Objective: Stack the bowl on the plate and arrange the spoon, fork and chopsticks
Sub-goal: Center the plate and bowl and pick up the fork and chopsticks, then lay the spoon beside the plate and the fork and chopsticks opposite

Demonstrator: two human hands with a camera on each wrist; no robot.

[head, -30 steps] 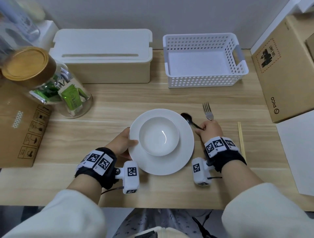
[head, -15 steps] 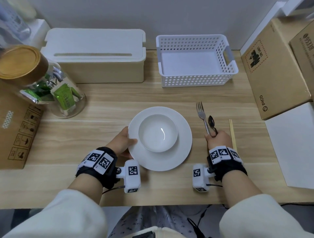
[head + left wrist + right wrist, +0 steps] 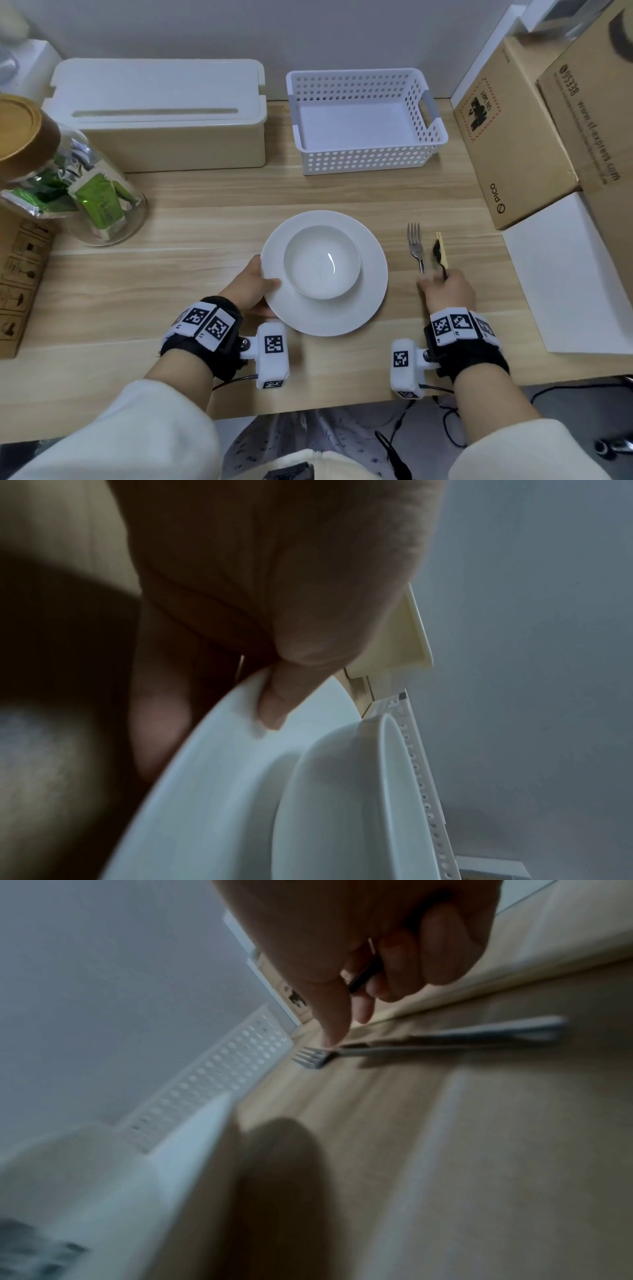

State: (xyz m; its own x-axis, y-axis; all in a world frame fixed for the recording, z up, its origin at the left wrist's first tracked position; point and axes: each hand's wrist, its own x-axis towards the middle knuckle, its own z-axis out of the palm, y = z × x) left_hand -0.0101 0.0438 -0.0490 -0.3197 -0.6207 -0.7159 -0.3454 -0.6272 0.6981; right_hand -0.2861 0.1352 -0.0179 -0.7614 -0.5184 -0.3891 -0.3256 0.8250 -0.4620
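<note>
The bowl [image 3: 322,262] sits upright in the middle of the plate [image 3: 370,274], so the stacking part looks done, and the plate serves as the landmark for everything else. The left hand [image 3: 251,286] grips the plate's left rim, thumb [image 3: 274,710] curled over the top of the rim and fingers tucked beneath it; I judge this is to keep the plate from sliding while the cutlery is sorted on the other side.

To the right of the plate, well apart from its rim, the fork [image 3: 415,245] lies flat on the table [image 3: 205,222] with its prongs pointing away from the person. Just beyond the fork, further from the plate, the right hand [image 3: 448,291] is closed round the dark handle of the spoon [image 3: 437,251], pinching it between thumb and curled fingers; the wrist view shows the handle [image 3: 361,978] crossing inside the fist. The spoon's bowl end points away, parallel to the fork, and lies over or just above the chopsticks [image 3: 442,245]; I cannot tell whether they touch.

The parallel hold suggests the spoon is meant to be set down beside the fork. Its likely slot is the narrow gap between fork and chopsticks, so a careless lowering could nudge the chopsticks askew
</note>
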